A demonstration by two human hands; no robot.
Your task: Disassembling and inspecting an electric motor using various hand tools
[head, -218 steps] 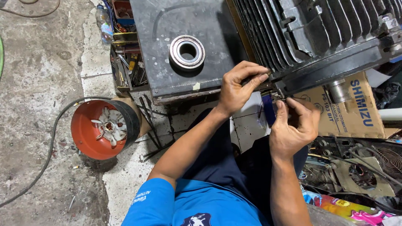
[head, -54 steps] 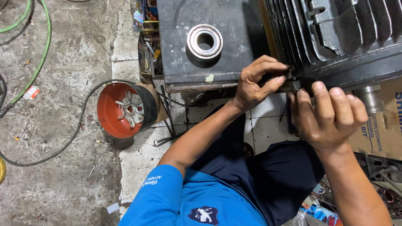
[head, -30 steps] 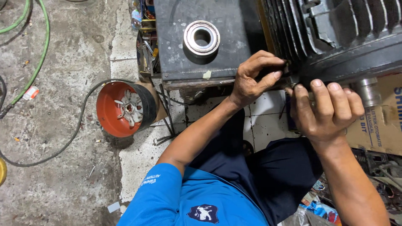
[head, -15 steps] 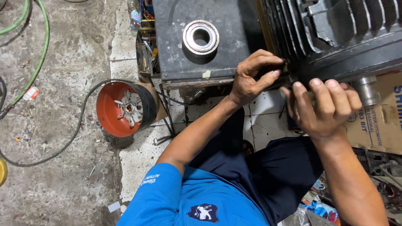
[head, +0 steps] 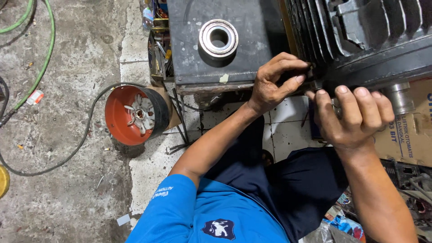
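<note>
Hands hardly shifted: left hand (head: 270, 87) still pinches a small part at the motor (head: 360, 40) edge; right hand (head: 353, 114), fingers together, presses beside it.

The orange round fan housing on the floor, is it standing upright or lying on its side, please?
Lying on its side: the orange round fan housing rests on the concrete floor, its open mouth and white blades facing the camera.

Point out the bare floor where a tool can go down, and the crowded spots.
Bare concrete lies between the green hose and the orange fan housing, and below the black cable. Crowded: the left hand and right hand meet at the finned motor; clutter fills the gap beside the dark metal block.
</note>
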